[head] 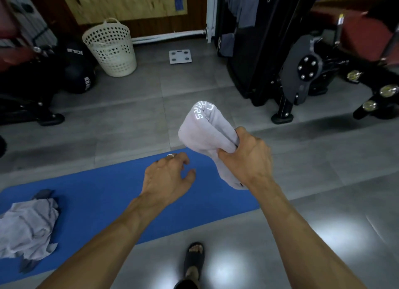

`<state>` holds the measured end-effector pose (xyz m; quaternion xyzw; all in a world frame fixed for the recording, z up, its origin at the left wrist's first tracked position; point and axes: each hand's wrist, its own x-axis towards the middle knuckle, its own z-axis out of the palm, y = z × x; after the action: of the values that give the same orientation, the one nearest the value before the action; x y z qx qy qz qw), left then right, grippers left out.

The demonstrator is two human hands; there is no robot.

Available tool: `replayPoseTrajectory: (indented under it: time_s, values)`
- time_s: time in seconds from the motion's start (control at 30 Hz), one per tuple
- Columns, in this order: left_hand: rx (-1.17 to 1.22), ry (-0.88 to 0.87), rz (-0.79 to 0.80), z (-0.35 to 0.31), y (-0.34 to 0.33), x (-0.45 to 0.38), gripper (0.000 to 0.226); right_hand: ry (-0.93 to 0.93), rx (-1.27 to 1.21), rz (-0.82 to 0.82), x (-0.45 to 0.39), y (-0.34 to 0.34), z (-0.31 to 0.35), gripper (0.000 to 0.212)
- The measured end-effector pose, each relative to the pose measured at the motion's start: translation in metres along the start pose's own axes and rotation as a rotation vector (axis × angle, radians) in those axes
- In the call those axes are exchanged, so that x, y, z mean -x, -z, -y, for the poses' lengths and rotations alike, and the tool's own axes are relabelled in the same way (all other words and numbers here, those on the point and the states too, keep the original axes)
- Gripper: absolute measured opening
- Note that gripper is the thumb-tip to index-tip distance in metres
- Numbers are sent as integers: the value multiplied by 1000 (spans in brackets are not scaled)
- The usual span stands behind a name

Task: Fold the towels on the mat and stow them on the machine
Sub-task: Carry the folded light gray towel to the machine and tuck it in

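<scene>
1. Head view: the right hand (248,159) grips a folded towel (207,135), thumb and fingers curled round its bunched middle.
2. The towel is pale grey; its folded end rises up and away from the right hand and bears white lettering, too curved and partial to read. A short tail hangs below the hand beside the wrist.
3. The left hand (168,176) holds nothing. Its fingers are loosely curled and spread, palm down, above the mat (112,191); whether the fingertips touch the mat cannot be told. A ring shows on one finger.
4. The two hands are near each other but apart, the left lower and closer to the mat.
5. A pile (26,228) of unfolded towels lies on the mat, well to the left of the left hand. It is crumpled, with darker cloth showing at its top and bottom edges; how many pieces it holds cannot be told, and its left side is cut off by the frame.
6. The machine (257,40) stands beyond the right hand, a dark upright frame. Grey cloths hang inside it, but blur and shadow hide how they are folded or what carries them.
7. A basket (111,49) and a scale (180,56) sit on the floor far beyond the left hand.
8. A sandalled foot (194,260) stands below and between the forearms, just off the mat's near edge; the leg is cut off at the bottom.
</scene>
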<state>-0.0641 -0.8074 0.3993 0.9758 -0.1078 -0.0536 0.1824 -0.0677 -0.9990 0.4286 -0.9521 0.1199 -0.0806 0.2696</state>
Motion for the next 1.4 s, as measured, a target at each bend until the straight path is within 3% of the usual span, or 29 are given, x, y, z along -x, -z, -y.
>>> replayPoseTrajectory:
  time_s: [0.6,0.83,1.07,1.23,1.4]
  values:
    - [18,100,-30,-105,32,-270,28,53,-22,25,-309,74,-35,26]
    - [-2,190,-95,-167,21,-415,30,172,-63,24,-479,90,-84,31]
    - [30,320,-178,-244,24,-564,29,295,-58,159,-660,123,-130,30]
    - [77,302,-189,-255,31,-652,26,332,-27,188,-752,122,-136,29]
    - [294,267,-414,-235,41,-767,27,371,13,194,-845,90,-145,29]
